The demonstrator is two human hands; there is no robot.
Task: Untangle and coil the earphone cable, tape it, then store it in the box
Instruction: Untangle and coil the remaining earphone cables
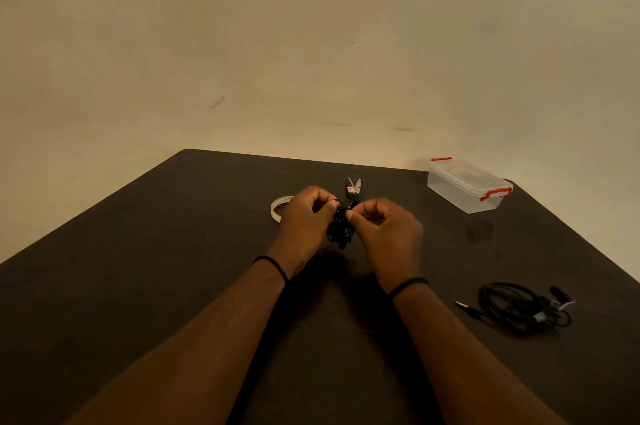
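A tangled black earphone cable [341,228] is held up just above the dark table [173,251], a little above the middle of the frame. It is pinched from both sides: the left hand [304,216] has its fingers curled and its thumb and fingertips closed on the upper left of the bundle, and the right hand [384,227] is curled in the same way, with thumb and forefinger nipped on a strand at the upper right. The rest of the knot hangs in a clump between the two hands. A thin black band is worn on each wrist.

Just behind the left hand, a roll of clear tape [278,208] is seen lying flat on the table, partly hidden by the knuckles. Just beyond the hands, near the centre, a small pair of scissors [354,186] is laid with its blades pointing away. At the upper right of the table, a clear plastic box [467,185] with red clips is set with its lid on. At the lower right, well apart from the hands, a second black cable [519,308] is lying loosely coiled, with its plug stretched to the left.
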